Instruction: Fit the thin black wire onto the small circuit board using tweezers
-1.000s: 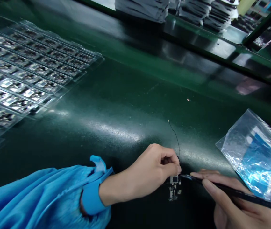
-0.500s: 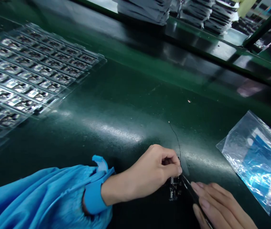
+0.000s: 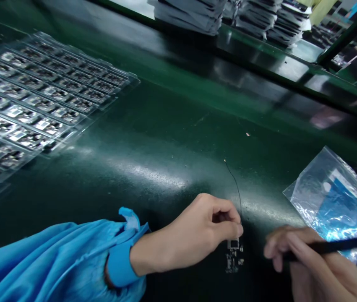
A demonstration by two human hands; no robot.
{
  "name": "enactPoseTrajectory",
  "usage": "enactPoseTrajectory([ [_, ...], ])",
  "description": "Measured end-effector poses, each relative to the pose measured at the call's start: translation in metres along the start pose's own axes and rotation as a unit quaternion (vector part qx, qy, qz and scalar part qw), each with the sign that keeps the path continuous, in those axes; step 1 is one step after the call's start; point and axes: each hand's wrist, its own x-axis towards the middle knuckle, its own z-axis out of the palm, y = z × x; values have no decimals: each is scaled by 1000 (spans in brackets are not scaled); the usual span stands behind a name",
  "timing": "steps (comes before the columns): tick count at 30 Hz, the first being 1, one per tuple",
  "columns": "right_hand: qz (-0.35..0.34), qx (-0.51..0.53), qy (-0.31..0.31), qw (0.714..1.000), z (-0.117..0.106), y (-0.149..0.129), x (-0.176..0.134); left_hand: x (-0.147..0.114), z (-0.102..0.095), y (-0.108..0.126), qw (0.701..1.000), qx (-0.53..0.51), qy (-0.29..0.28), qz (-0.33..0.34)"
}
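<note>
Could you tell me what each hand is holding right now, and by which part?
Left hand pinches the small circuit board at its top edge; right hand holds a black tool mid-shaft.

Glossy green desk, clear plastic, blue cloth

The desk [image 3: 165, 138] is smooth, dark green, with sheen. The tray [image 3: 40, 96] and bag [image 3: 329, 197] are clear, shiny plastic. The sleeve [image 3: 55, 260] is blue cloth; the tool [image 3: 332, 246] matt black.

On the table [image 3: 172, 126], the tray [image 3: 40, 96] lies at ten o'clock, the bag [image 3: 329, 197] at three, the small board [image 3: 235, 253] at six between both hands.
</note>
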Motion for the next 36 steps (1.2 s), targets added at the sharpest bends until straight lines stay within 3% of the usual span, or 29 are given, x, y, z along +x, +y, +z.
enactPoseTrajectory([
  [3,164,12,-88,982,8,1,5,-2,2,3,1000,-9,-3,-2],
  [6,228,43,-101,967,16,1,5,-3,4,3,1000,-8,-10,-2],
  [9,247,69,-88,962,21,-1,5,-2,4,2,1000,1,-6,7],
  [15,163,8,-45,986,25,0,5,-3,7,1,999,43,15,18],
  [25,83,-89,-86,989,23,6,2,-3,11,-7,994,85,33,52],
  [31,25,-113,-70,991,29,3,0,-5,17,-10,984,124,56,113],
  [36,49,-101,-56,992,29,1,1,-5,16,-8,986,117,47,106],
])
